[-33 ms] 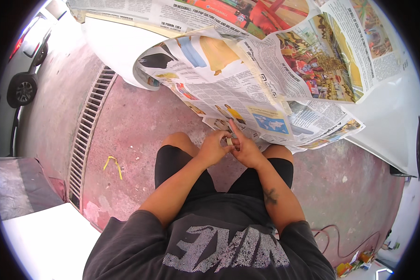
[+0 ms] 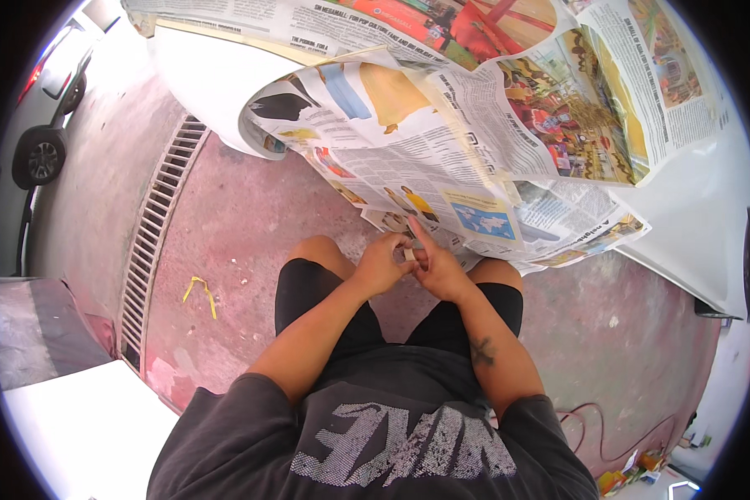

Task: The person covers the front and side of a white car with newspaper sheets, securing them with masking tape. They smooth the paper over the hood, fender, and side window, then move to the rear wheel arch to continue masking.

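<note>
Between my knees, my two hands meet in front of the newspaper sheets [image 2: 392, 158]. The fingers of my left hand [image 2: 379, 267] are pinched on a small pale piece of masking tape [image 2: 409, 254]. My right hand [image 2: 442, 271] has its fingers curled at the same tape, while its index finger points up toward the paper's lower edge. The sheets drape over a white car body panel [image 2: 200, 87], joined along their seams by pale tape strips. Most of the tape piece is hidden by my fingers.
On the reddish concrete floor, a crumpled yellow strip [image 2: 200, 296] lies left of my knees. Farther left runs a metal drain grate [image 2: 152, 225], with a parked grey vehicle [image 2: 25, 183] beyond. A red hose [image 2: 600, 425] curls at the lower right, near some colourful packages [image 2: 633, 475].
</note>
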`<state>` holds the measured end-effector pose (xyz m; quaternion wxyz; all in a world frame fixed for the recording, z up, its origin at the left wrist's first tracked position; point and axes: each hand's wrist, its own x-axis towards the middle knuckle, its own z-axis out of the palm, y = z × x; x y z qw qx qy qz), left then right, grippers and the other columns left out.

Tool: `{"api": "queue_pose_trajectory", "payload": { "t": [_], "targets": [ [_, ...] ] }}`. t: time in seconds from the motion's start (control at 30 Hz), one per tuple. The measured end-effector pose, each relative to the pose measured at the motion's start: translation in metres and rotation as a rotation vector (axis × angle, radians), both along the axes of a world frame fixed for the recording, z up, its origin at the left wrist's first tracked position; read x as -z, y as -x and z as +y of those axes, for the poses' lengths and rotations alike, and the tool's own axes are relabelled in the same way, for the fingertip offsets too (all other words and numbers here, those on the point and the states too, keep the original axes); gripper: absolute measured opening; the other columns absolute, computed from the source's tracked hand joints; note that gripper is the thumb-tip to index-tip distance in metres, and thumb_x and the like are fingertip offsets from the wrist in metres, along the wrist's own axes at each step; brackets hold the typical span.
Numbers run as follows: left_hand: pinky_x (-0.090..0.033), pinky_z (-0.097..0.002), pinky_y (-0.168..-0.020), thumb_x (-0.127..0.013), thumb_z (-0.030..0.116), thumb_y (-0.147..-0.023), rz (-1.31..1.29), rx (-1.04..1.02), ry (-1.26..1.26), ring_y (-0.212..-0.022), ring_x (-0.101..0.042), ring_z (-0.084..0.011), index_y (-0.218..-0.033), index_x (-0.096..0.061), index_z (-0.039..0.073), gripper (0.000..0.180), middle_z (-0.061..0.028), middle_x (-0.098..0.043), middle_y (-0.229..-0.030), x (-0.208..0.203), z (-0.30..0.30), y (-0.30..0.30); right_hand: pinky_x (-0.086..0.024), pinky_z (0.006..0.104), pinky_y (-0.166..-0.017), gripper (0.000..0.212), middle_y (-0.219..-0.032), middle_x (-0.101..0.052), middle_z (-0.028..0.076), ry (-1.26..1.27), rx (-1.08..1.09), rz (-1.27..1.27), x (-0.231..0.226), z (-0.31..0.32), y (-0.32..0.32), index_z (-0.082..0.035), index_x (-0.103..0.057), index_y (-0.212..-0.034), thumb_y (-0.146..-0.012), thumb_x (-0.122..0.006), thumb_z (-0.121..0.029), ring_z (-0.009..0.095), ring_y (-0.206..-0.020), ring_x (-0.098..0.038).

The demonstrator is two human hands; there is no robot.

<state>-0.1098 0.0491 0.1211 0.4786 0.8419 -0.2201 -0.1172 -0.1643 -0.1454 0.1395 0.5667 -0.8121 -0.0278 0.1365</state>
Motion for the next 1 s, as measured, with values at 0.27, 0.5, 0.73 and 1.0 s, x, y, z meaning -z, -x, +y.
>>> {"api": "queue_pose_trajectory", "payload": {
  "t": [0.27, 0.5, 0.73, 1.0],
  "targets": [
    [-0.056, -0.0435, -0.104, -0.095, 0.016, -0.083, 0.010, 0.011, 0.055, -0.121, -0.071, -0.0355, -0.118, -0.069, 0.003, 0.045, -0.0181, -0.070, -0.123, 0.011, 0.004, 0.005, -0.056, 0.0303, -0.101, 0.107, -0.137, -0.076, 0.017, -0.087, -0.054, 0.045, -0.003, -0.001, 0.002, -0.025, -0.009, -0.183, -0.097, -0.059, 0.017, 0.012, -0.114, -0.066],
    [-0.057, -0.0458, -0.103, -0.094, 0.016, -0.084, -0.001, -0.014, 0.034, -0.123, -0.071, -0.0393, -0.127, -0.069, 0.003, 0.052, -0.0202, -0.070, -0.129, 0.011, 0.006, 0.011, -0.056, 0.0306, -0.102, 0.106, -0.138, -0.074, 0.018, -0.103, -0.056, 0.040, 0.000, 0.000, 0.002, -0.025, -0.008, -0.183, -0.099, -0.058, 0.017, 0.013, -0.114, -0.068],
    [-0.057, -0.0432, -0.105, -0.093, 0.015, -0.086, 0.023, -0.002, 0.103, -0.121, -0.073, -0.0343, -0.127, -0.069, 0.001, 0.050, -0.0184, -0.072, -0.128, 0.018, 0.008, 0.005, -0.056, 0.0291, -0.100, 0.107, -0.134, -0.076, 0.015, -0.190, -0.041, 0.025, -0.001, 0.005, 0.001, -0.025, -0.007, -0.183, -0.098, -0.056, 0.019, 0.011, -0.111, -0.067],
    [-0.057, -0.0429, -0.100, -0.089, 0.012, -0.090, 0.067, -0.055, 0.116, -0.115, -0.075, -0.0334, -0.113, -0.076, 0.001, 0.028, -0.0172, -0.076, -0.120, 0.011, 0.011, 0.009, -0.057, 0.0315, -0.100, 0.112, -0.134, -0.075, 0.015, -0.282, -0.090, 0.105, 0.008, 0.001, 0.001, -0.026, -0.003, -0.183, -0.096, -0.054, 0.021, 0.016, -0.109, -0.072]
  ]
}}
